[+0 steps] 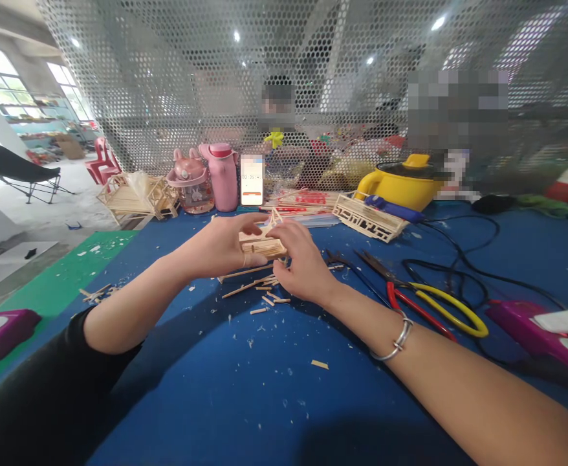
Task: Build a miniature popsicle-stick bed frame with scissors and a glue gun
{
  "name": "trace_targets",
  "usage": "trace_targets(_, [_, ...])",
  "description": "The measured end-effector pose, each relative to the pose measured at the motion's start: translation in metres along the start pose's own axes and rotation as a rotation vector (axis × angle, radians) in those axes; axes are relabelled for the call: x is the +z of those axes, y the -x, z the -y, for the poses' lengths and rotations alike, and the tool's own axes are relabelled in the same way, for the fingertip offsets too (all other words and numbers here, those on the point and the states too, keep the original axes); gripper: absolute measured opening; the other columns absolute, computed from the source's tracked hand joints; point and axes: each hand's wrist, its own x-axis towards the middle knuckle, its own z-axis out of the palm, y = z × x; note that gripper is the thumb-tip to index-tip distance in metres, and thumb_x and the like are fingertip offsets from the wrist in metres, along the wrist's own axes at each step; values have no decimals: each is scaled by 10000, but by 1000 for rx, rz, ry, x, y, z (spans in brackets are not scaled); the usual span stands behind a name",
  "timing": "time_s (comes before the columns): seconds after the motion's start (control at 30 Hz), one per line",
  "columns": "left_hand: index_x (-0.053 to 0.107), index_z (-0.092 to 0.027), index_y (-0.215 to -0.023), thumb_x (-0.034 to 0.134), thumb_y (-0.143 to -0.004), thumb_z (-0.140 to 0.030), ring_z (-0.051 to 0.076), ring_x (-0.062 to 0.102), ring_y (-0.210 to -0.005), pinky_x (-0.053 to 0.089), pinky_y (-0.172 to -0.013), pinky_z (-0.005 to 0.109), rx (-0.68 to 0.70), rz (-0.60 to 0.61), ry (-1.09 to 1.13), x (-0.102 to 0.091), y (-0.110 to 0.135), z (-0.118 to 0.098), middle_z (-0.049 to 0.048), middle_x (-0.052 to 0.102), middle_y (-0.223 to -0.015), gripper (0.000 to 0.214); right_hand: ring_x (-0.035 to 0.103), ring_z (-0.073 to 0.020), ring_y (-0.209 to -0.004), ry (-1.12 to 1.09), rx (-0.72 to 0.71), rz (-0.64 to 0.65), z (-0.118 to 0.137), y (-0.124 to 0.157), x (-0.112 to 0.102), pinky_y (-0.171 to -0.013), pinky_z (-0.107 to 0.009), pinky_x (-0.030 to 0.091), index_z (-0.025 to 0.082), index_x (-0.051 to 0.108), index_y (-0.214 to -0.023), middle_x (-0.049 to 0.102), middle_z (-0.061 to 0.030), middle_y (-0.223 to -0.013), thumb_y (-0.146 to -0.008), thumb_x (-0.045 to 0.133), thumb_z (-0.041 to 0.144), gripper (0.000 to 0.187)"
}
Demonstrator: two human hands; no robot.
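Both my hands meet over the middle of the blue table [264,388]. My left hand [223,246] is closed around a small wooden stick assembly [263,246], held just above the cloth. My right hand [303,262] grips the same piece from the right side, fingers curled on it. A silver bracelet [394,340] sits on my right wrist. Loose wooden sticks [259,288] and shavings lie under and near my hands.
Red and yellow handled pliers [434,307] and black cables lie to the right. A purple tool [536,327] is at far right. Behind stand a wooden frame [369,217], a yellow pot [403,181], a phone [251,180], pink bottles [223,176] and a wooden model [131,197]. A mesh screen separates other people.
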Motion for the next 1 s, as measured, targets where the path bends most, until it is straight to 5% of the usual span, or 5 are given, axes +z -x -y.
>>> trace_targets(0.23, [548, -206, -1068, 403, -873, -486, 170, 600, -981, 485, -808, 300, -137, -593, 214, -14, 9, 7, 38, 663, -1032, 371, 379, -245, -1272, -29, 57, -64, -1, -2, -13, -1028, -459, 360, 246, 321, -1337, 400, -84, -1386, -703, 470, 97, 669])
trace_targets(0.43, [550, -213, -989, 407, -881, -439, 164, 585, -925, 472, -805, 303, -243, -817, 128, 5, 49, 30, 39, 633, -984, 289, 546, -233, -1063, -25, 123, -256, -8, -12, -49, -903, -392, 430, 185, 539, -1120, 595, -107, -1148, -838, 491, 324, 319])
trace_targets(0.6, [521, -209, -1025, 398, -881, -436, 158, 579, -896, 479, -764, 281, -329, -786, 193, 12, 66, 50, 51, 600, -984, 296, 543, -156, -525, 19, 364, -213, -18, -6, -62, -619, -305, 458, 206, 562, -630, 526, -1, -498, -901, 355, 402, 392])
trace_targets(0.77, [503, -197, -1057, 422, -868, -421, 186, 562, -984, 472, -830, 324, -294, -746, 151, 15, 70, 51, 78, 589, -1055, 304, 586, -224, -849, 183, 293, -283, -35, -2, -81, -813, -380, 454, 190, 516, -1109, 614, -100, -961, -789, 473, 228, 325])
trace_targets(1.0, [506, -204, -1125, 497, -825, -425, 208, 547, -1071, 422, -921, 369, -135, -449, 72, -4, 49, 24, 84, 595, -1177, 373, 468, -426, -1071, 673, 609, -30, -122, 6, -130, -806, -601, 341, 178, 517, -944, 535, -236, -1104, -550, 668, 301, 439])
